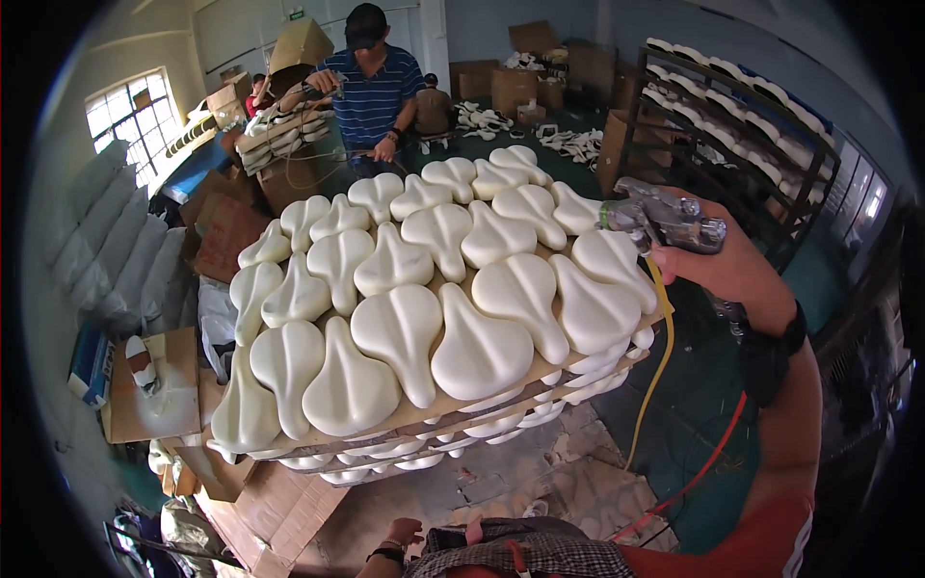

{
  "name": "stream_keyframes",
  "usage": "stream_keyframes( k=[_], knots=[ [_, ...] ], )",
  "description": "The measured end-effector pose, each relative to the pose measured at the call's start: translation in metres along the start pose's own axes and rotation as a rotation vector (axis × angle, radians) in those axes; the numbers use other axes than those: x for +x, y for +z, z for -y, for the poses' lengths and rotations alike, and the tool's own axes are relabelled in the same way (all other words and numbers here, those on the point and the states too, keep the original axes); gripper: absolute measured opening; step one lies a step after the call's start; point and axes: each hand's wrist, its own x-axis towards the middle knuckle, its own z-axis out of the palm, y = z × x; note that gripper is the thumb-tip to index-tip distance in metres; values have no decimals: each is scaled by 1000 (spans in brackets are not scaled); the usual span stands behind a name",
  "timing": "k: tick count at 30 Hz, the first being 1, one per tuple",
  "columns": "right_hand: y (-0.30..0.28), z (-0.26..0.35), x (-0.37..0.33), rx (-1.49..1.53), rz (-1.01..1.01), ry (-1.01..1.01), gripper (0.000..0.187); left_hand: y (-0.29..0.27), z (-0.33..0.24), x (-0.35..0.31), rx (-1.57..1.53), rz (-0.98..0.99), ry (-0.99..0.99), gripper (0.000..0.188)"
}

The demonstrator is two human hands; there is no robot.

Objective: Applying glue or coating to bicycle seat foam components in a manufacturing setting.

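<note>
My right hand (723, 260), at the right, is closed around a metal spray gun (665, 214) with a yellow hose hanging from it. The gun's front end points left, toward the stack's far right corner. Cream-white bicycle saddle pads (482, 356) lie close together in rows, wide and narrow ends alternating, on a board (424, 412) in front of me. More layers of boards and pads show underneath. My left hand (406, 531) hangs low by my checked apron (520, 547), away from the pads. Its fingers look loosely apart, with nothing seen in them.
Across the stack stands a person (371, 91) in a striped shirt, holding a spray gun (337, 85). A rack (732, 135) of saddle pads stands at the right. Cardboard boxes (159, 385) and white sacks (120, 241) line the left. A red hose (699, 472) trails beside me.
</note>
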Motion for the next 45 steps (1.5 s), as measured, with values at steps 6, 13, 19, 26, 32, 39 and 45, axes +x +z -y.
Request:
stream_keyframes(
  k=[6,13,19,26,32,39,45],
  knots=[
    [19,0,10,-54,135,-98,51,-3,1,-3,-793,31,-686,10],
    [39,20,19,-25,19,-21,49,27,45,-42,139,185,-215,12],
    [55,28,16,-66,139,-27,50,24,58,-59,421,287,30,19],
    [51,29,-6,-119,149,-48,51,33,60,-55,-479,17,-307,8],
    [54,34,-24,-99,65,-55,55,24,38,-55,-756,54,-749,16],
    [19,46,-92,-140,147,110,52,46,41,-66,-495,147,-466,8],
    [-5,45,-146,-119,49,88,55,61,13,-79,322,93,147,13]
  ],
)
